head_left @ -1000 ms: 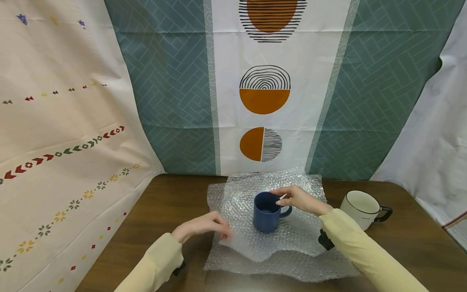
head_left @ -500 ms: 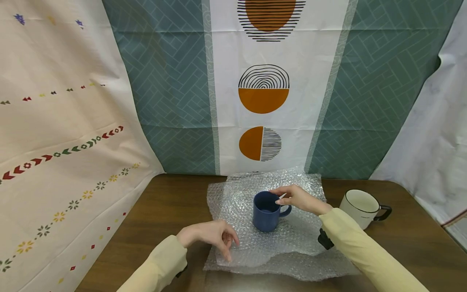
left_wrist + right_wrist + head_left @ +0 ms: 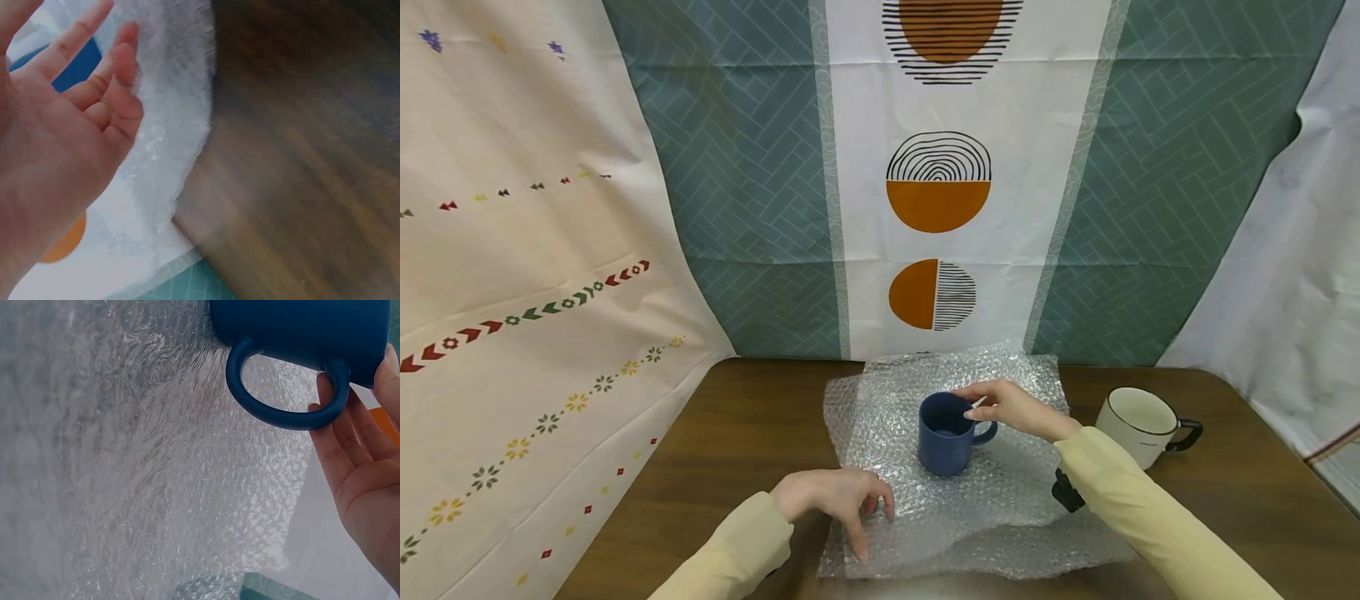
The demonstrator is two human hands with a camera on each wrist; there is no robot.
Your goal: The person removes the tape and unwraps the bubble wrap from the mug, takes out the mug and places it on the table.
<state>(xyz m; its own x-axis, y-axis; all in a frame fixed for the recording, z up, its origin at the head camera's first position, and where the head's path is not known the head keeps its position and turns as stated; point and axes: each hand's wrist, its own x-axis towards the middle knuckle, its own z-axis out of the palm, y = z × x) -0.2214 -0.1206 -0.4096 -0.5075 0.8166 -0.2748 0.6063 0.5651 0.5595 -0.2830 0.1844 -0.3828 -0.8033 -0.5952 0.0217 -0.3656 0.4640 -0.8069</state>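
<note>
From my seat at the feed, the head view shows a dark brown wooden table (image 3: 730, 433) filling the lower middle of the frame, closed in by hung cloths: a cream one with rows of small coloured motifs at the left, a teal herringbone backdrop (image 3: 745, 167) behind, and down its centre a white panel printed with orange and black half-circles (image 3: 937, 183). A pale plain cloth hangs at the far right. A sheet of bubble wrap (image 3: 1000, 517) lies spread over the middle of the table, its near edge rumpled. On the wrap, a little above the frame's lower centre, stands a blue mug (image 3: 945, 435), upright, handle turned to the right of the frame. My right hand (image 3: 1011, 408) sits at the mug's rim on the handle side, fingertips touching the rim; the right wrist view shows the fingers lying loosely beside the handle (image 3: 281, 394) rather than wrapped round it, so that hand is relaxed, not gripping. My left hand (image 3: 835, 498) is at the lower centre-left, fingers spread and pointing down onto the wrap's near left edge, well apart from the mug; it is slack and holds nothing. A white mug with a black rim and handle (image 3: 1138, 425) stands on bare wood at the right, clear of the wrap.
</note>
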